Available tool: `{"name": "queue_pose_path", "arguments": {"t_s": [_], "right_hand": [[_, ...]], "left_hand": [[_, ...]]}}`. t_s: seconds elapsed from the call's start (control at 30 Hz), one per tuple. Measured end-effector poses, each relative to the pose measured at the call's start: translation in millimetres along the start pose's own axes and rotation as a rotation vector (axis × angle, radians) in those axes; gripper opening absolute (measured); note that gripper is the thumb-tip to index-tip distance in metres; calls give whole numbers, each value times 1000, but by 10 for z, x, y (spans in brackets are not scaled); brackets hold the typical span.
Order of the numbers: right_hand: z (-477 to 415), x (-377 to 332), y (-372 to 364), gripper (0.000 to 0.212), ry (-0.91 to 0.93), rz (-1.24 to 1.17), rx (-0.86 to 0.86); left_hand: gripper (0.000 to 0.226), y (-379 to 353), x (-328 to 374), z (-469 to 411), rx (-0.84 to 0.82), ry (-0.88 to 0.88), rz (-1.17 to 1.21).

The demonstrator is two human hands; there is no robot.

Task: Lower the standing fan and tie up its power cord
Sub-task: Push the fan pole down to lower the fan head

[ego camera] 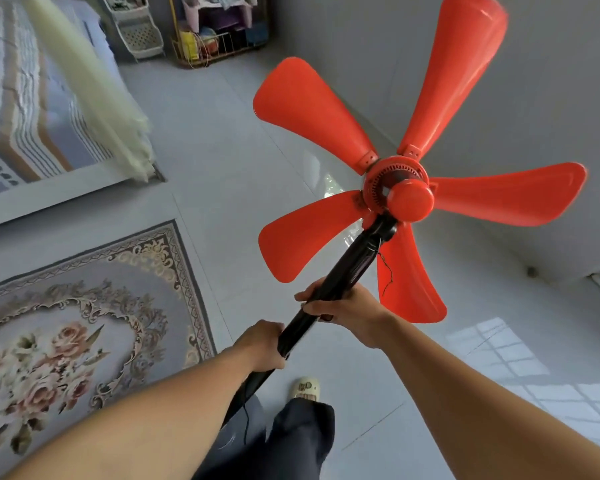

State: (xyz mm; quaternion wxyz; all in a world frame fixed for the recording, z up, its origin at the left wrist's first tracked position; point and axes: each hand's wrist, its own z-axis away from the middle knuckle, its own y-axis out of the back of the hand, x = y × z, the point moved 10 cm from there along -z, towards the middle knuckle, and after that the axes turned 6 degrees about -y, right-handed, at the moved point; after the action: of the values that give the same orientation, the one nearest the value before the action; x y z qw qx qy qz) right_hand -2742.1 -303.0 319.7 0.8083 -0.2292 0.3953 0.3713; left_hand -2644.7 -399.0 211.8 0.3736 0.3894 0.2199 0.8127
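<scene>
The fan has several bright orange blades around an orange hub (409, 199), with no guard, on a black pole (347, 268). The pole leans from lower left up to the right, above the floor. My right hand (340, 308) is wrapped around the pole just below the blades. My left hand (262, 346) grips the pole lower down. A thin black power cord (246, 415) hangs from the pole under my left hand. A short loose wire (385, 268) dangles near the pole's top. The fan's base is hidden.
A floral rug (77, 334) lies on the grey tiled floor at left. Behind it stands a bed (32, 109) with a pale curtain. Storage racks (219, 32) line the far wall. A grey wall (534, 81) runs along the right. My slippered foot (305, 388) is below.
</scene>
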Motion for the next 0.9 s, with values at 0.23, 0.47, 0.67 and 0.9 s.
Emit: {"name": "queue_pose_path", "arguments": {"t_s": [0.23, 0.47, 0.67, 0.9], "right_hand": [[-807, -728, 911, 20, -11, -2, -4], [-1644, -1356, 2005, 20, -7, -13, -24], [-2260, -1981, 3074, 21, -3, -12, -35], [-2924, -2618, 4024, 25, -3, -3, -34]], "left_hand": [[21, 829, 421, -1084, -8, 8, 6], [18, 1571, 882, -2309, 8, 44, 19], [18, 2223, 1470, -3337, 26, 62, 25], [29, 2885, 1957, -4348, 58, 56, 40]]}}
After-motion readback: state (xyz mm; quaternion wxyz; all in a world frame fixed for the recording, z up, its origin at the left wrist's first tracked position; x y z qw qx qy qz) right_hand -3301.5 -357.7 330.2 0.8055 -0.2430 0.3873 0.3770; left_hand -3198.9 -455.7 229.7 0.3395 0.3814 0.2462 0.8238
